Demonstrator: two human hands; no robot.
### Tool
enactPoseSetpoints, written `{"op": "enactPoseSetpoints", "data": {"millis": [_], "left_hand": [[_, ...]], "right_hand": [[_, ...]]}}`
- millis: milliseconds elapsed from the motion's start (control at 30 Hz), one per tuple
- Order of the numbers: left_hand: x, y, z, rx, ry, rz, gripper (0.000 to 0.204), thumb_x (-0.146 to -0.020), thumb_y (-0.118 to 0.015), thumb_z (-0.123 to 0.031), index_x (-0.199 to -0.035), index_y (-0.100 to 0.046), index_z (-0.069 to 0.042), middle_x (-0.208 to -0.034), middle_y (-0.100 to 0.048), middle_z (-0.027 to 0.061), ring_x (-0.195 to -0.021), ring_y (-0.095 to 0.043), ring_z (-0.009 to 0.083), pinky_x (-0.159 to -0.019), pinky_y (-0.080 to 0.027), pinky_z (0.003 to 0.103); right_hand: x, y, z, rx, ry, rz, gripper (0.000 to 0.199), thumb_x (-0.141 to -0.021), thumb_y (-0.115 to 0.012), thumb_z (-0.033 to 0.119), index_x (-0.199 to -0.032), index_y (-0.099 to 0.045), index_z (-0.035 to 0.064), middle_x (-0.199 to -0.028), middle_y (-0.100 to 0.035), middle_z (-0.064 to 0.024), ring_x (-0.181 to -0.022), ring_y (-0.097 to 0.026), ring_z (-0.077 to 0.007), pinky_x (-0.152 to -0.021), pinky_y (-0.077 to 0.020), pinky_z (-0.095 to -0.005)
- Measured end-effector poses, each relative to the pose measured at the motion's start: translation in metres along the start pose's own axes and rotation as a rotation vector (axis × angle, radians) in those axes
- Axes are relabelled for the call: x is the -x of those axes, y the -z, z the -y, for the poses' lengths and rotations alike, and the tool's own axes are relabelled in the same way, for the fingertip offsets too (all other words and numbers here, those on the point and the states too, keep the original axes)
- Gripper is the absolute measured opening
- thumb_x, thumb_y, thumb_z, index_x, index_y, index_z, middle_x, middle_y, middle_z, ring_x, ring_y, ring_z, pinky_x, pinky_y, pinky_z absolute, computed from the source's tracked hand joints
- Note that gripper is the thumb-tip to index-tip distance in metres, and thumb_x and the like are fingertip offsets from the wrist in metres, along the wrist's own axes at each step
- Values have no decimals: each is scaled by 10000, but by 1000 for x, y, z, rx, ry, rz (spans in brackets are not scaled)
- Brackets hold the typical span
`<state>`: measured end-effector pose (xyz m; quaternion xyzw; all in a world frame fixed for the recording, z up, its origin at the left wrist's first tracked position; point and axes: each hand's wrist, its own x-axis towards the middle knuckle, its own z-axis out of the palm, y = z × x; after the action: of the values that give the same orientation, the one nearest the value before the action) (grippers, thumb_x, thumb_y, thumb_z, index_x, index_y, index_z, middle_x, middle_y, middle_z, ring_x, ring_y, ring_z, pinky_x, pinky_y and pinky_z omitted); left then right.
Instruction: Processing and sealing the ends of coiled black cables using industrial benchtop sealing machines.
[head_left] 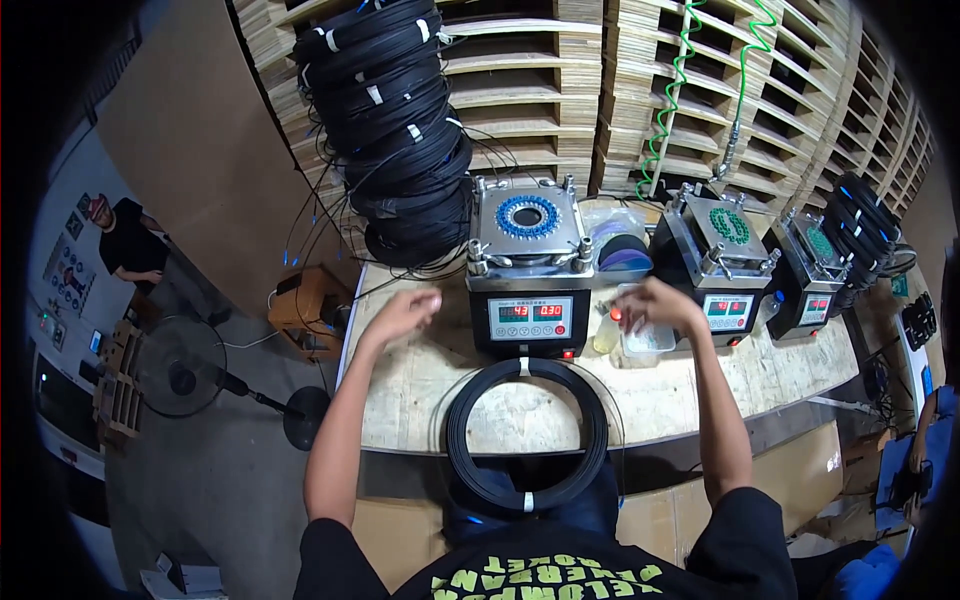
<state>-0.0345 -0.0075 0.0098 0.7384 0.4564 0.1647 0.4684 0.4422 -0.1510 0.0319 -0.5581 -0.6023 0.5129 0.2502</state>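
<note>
Blk coil (457, 430), wht-banded; at tbl edge (405, 444)

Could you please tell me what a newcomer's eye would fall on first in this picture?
Probably the tall stack of black cable coils at the bench's back left, in front of wooden pallets. Next, the metal-topped machine beside it, with a blue ring on top and lit red digits in front. Nearer, a single black coil reaches past the bench's front edge, between the person's forearms.

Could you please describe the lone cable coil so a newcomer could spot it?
Find the wooden table. At its near edge, before the blue-ringed machine, is the black coil. Unlike the stacked coils, it lies alone, with two white bands.
</note>
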Motion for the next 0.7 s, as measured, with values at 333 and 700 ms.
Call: {"op": "enactPoseSetpoints", "data": {"millis": [333, 700], "left_hand": [[-94, -11, -107, 154, -78, -102, 427, -1010, -616, -306, -1360, -586, -63, -879, -638, -3, -710, -546, 70, -592, -457, 238], [-67, -11, -133, 134, -325, -178, 558, -877, -791, -298, -1342, -615, -46, -795, -661, -26, -680, -524, 33, -625, -396, 222]], "right_hand": [[-148, 19, 72, 86, 2, -460, 449, -962, -650, 440, -1021, -715, -1, -665, -618, -5, -531, -556, -98, -482, -438, -263], [-146, 12, 126, -608, 225, -527, 187, -914, -628, 128, -886, -682, -49, -673, -612, -48, -510, -538, -117, -455, -421, -248]]}}
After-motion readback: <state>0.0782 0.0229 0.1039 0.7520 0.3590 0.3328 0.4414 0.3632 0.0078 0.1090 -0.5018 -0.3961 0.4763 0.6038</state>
